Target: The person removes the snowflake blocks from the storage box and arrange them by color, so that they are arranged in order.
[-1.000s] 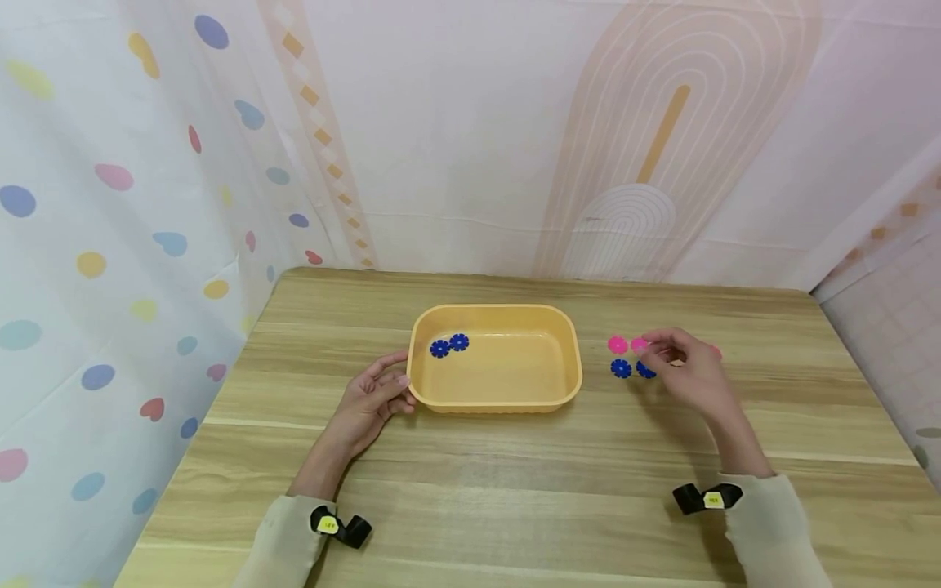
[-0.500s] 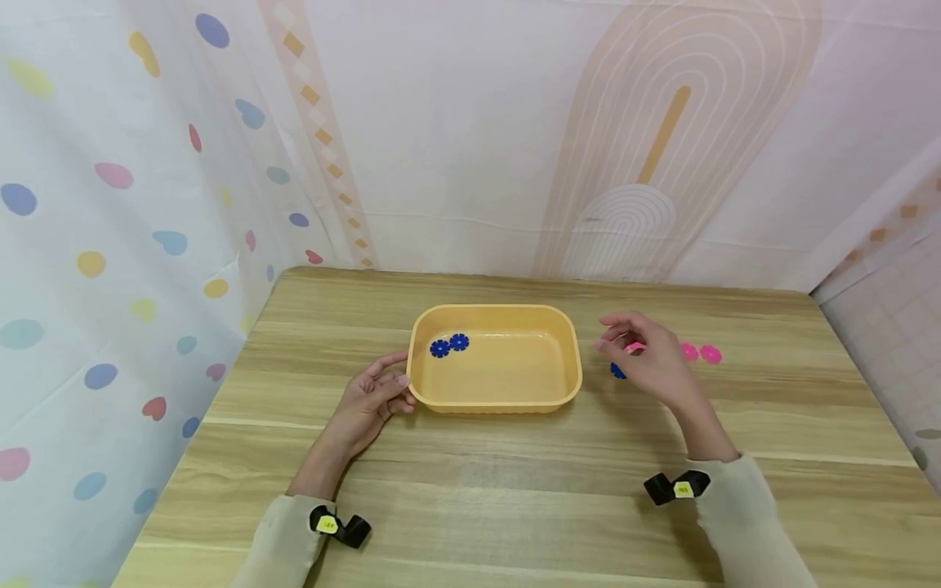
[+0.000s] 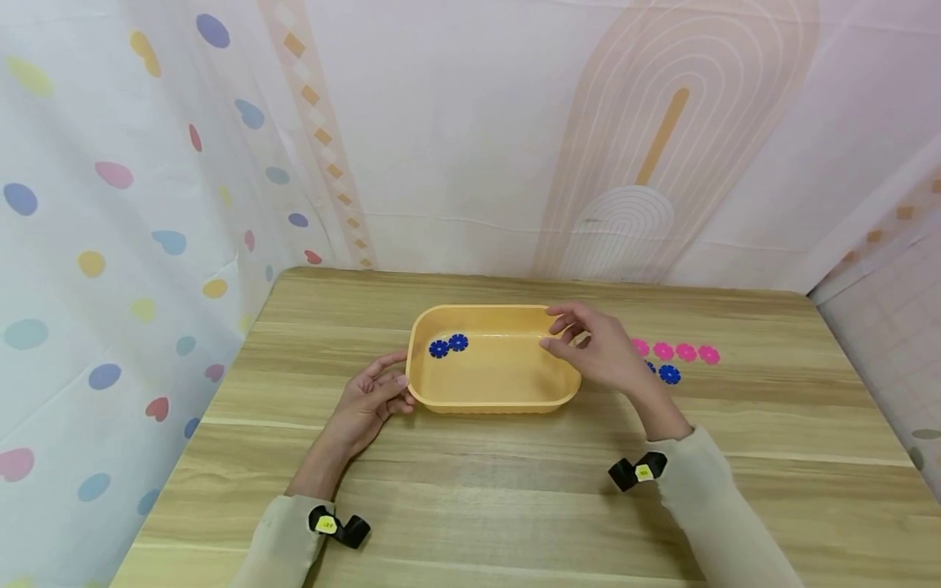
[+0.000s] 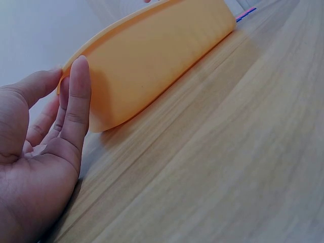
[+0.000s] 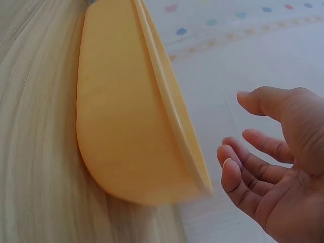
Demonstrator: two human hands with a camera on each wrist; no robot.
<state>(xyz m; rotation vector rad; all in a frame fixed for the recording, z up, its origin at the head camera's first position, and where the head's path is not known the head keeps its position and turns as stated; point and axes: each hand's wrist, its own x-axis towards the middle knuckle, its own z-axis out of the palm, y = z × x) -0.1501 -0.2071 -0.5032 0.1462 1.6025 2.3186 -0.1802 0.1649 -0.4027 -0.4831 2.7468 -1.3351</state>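
Observation:
My left hand (image 3: 371, 404) holds the left end of a yellow plastic basin (image 3: 494, 403), thumb at the rim and fingers against the outer wall. Two blue snowflake discs (image 3: 458, 342) lie inside the basin at its left. Over the basin's right rim hovers my right hand (image 3: 599, 347), its fingers loosely bent. In the right wrist view, the thumb and fingers of this hand (image 5: 283, 162) are apart with nothing visible between them. To the right, pink snowflake discs (image 3: 686, 353) form a row on the table, with blue snowflake discs (image 3: 669, 374) in front. My right hand hides part of both rows.
The wood-grain table (image 3: 470, 490) carries everything. Behind it hangs a pale patterned curtain (image 3: 456, 163), and another with coloured spots (image 3: 132, 245) hangs at the left. Each sleeve bears a black wrist camera (image 3: 638, 471).
My right hand has moved left from above the disc rows to the basin's right rim, uncovering several pink and blue discs. The left hand, basin and discs inside have stayed put.

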